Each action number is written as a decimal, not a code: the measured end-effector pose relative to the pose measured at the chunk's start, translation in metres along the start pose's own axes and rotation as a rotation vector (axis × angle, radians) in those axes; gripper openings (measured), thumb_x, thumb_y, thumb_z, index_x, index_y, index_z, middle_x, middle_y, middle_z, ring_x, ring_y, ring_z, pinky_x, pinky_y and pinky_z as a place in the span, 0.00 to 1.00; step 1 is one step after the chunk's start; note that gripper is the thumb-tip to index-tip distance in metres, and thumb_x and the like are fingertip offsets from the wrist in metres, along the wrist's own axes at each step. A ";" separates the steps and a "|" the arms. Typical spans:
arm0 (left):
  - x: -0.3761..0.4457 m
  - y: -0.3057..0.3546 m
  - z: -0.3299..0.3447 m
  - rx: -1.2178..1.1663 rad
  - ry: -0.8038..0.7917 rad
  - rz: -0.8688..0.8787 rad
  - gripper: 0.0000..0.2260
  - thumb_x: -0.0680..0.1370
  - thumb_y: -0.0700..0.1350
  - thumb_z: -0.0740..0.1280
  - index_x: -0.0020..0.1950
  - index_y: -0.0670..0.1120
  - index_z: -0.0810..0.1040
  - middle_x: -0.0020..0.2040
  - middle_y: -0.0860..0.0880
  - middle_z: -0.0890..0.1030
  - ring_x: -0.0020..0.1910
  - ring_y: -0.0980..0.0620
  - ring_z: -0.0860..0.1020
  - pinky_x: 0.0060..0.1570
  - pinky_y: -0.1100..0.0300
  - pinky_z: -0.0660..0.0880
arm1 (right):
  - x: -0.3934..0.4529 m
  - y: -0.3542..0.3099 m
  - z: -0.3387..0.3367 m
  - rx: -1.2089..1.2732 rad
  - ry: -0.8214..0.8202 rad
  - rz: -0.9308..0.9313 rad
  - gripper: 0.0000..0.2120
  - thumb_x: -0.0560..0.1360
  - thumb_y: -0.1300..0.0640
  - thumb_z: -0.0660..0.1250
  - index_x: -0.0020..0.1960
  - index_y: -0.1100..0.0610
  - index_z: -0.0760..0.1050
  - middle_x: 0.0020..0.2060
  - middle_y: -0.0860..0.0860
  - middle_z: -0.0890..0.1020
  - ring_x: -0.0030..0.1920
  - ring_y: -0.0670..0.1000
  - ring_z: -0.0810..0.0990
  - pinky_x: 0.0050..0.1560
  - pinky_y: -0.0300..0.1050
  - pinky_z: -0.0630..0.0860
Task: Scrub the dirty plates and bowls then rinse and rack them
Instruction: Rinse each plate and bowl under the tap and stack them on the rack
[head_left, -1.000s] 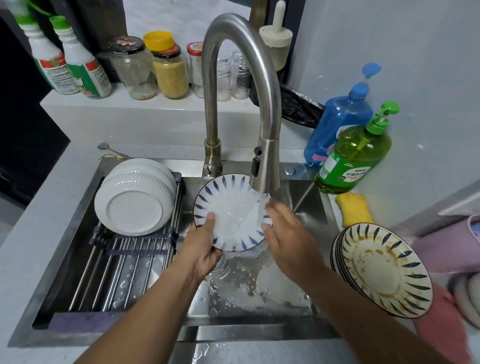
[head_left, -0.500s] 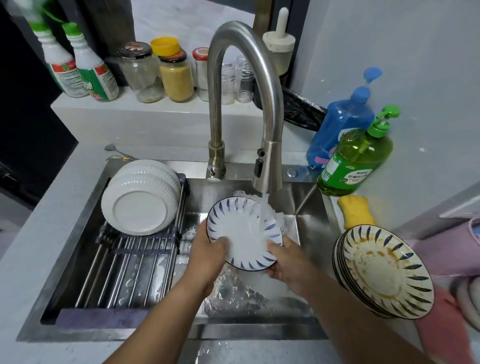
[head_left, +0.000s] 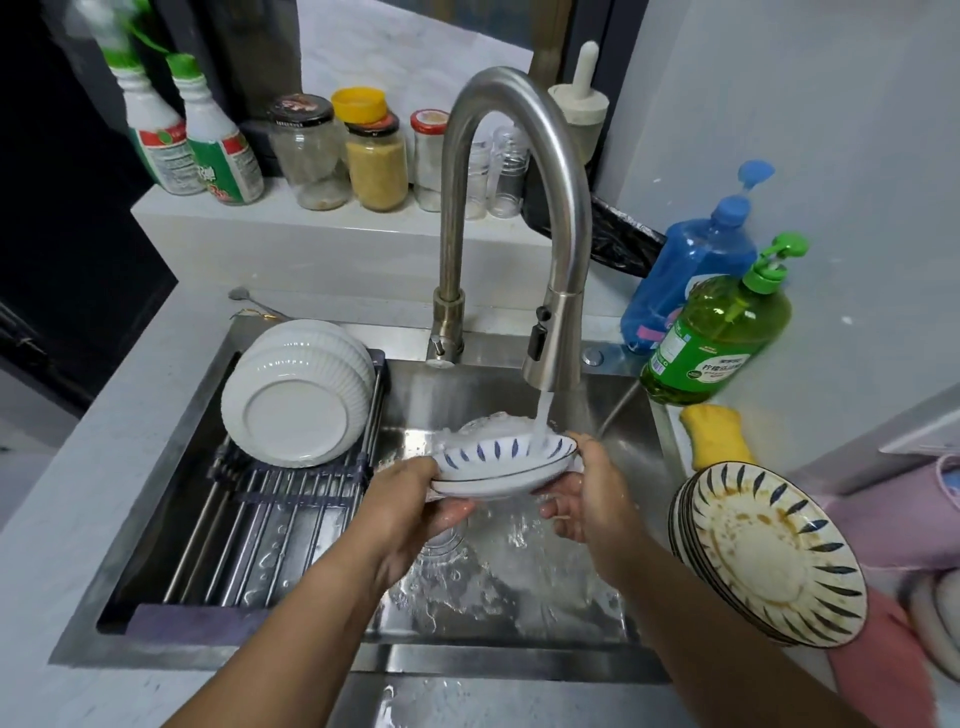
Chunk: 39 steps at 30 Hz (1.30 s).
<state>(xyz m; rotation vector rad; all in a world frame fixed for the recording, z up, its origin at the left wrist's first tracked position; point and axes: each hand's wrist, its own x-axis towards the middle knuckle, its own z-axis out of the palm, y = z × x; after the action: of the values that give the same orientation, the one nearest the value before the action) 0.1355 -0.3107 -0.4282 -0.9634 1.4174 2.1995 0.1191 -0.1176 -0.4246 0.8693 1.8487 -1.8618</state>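
Brushed stainless-steel sink (head_left: 249, 499) and matt steel gooseneck faucet (head_left: 519, 171). Glossy glazed ceramic plate (head_left: 498, 470), wet, with blue painted strokes; the far-left ribbed white bowls (head_left: 296, 389) show the same smooth glaze. Rack (head_left: 260, 525) of polished metal rods with dark, probably plastic, end bars. Right: glazed stained plates (head_left: 774, 551), a porous yellow sponge (head_left: 714, 434), translucent plastic green bottle (head_left: 722, 343) and blue bottle (head_left: 685, 270). Far ledge: clear glass jars (head_left: 311, 150). Matt pale stone-like counter (head_left: 78, 493).

Two soap bottles (head_left: 717, 343), two spray bottles (head_left: 197, 150) (ledge), one sponge (head_left: 714, 435).
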 end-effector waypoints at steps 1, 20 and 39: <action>-0.004 0.003 -0.001 -0.044 0.007 -0.044 0.09 0.83 0.37 0.61 0.57 0.34 0.79 0.47 0.39 0.85 0.38 0.46 0.86 0.34 0.57 0.83 | -0.004 0.003 0.003 0.005 0.000 -0.006 0.27 0.83 0.39 0.53 0.56 0.61 0.78 0.36 0.57 0.85 0.26 0.50 0.77 0.24 0.39 0.71; -0.041 0.060 -0.135 -0.328 -0.113 0.039 0.33 0.63 0.55 0.81 0.64 0.43 0.80 0.58 0.45 0.78 0.50 0.46 0.80 0.45 0.47 0.85 | -0.046 0.017 0.153 -0.203 -0.120 -0.304 0.23 0.71 0.25 0.58 0.51 0.42 0.70 0.51 0.45 0.80 0.50 0.49 0.82 0.52 0.57 0.83; 0.055 0.102 -0.168 -0.422 0.198 -0.198 0.30 0.65 0.67 0.78 0.56 0.49 0.75 0.64 0.41 0.74 0.54 0.43 0.82 0.44 0.47 0.84 | 0.041 0.016 0.243 -0.560 -0.123 -0.260 0.47 0.55 0.15 0.63 0.61 0.47 0.79 0.59 0.51 0.79 0.53 0.53 0.82 0.60 0.57 0.79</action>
<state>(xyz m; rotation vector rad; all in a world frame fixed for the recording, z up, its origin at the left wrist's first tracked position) 0.0935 -0.5101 -0.4444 -1.4306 0.8912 2.3460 0.0599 -0.3516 -0.4767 0.3261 2.3110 -1.3584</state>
